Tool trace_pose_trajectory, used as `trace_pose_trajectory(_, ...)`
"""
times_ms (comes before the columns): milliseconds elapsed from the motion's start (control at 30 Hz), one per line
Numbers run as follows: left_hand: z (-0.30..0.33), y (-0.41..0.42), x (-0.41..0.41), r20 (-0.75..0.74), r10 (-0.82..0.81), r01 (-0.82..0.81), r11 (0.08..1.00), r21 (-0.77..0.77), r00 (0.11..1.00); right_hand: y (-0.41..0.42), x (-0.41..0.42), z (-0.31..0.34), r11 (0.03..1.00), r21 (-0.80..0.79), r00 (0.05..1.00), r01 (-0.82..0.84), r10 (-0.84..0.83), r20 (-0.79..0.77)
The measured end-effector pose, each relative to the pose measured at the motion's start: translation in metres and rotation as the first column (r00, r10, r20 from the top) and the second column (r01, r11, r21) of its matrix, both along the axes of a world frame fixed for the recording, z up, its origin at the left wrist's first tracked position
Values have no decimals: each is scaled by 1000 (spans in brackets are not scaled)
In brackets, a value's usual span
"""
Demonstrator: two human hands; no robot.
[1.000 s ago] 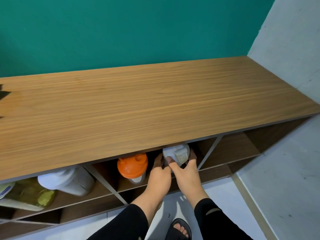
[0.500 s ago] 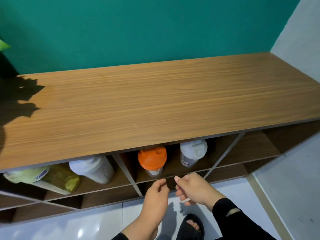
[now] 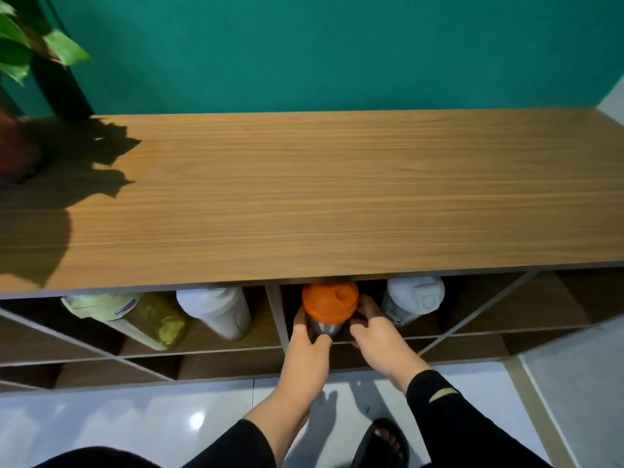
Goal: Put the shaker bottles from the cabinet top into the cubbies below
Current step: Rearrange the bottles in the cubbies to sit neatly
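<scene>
Orange-lidded shaker bottle (image 3: pixel 329 307), middle cubby (image 3: pixel 368 336): clasped by left hand (image 3: pixel 309 349) and right hand (image 3: pixel 374 336); best seated upright, clear of white-lidded bottle (image 3: pixel 413 300).

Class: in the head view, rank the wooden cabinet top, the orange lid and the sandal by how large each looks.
1. Wooden cabinet top, far the largest.
2. Orange lid and sandal: they look alike in size; the sandal is cut off by the frame and its distance from the camera differs, so no ranking.

Potted plant (image 3: pixel 23 106) far left by teal wall (image 3: pixel 337 52); black sandal (image 3: pixel 381 444) on white floor (image 3: pixel 135 423).
</scene>
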State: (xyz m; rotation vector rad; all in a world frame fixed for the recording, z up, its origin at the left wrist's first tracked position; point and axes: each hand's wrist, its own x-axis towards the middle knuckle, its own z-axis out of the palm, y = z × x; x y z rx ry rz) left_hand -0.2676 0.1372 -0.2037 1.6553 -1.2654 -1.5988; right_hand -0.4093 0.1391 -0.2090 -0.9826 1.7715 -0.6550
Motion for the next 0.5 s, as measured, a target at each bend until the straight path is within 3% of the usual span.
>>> trace_pose_trajectory(233,4,0,-15,10,87,-87,996,-1,996,5,-8,-5,1000,-16,999,-13,13,-35)
trace_pose_trajectory(500,-3,-20,-15,-30,47,-45,998,47,998,7,-10,-7,999,-26,999,-21,20,-37)
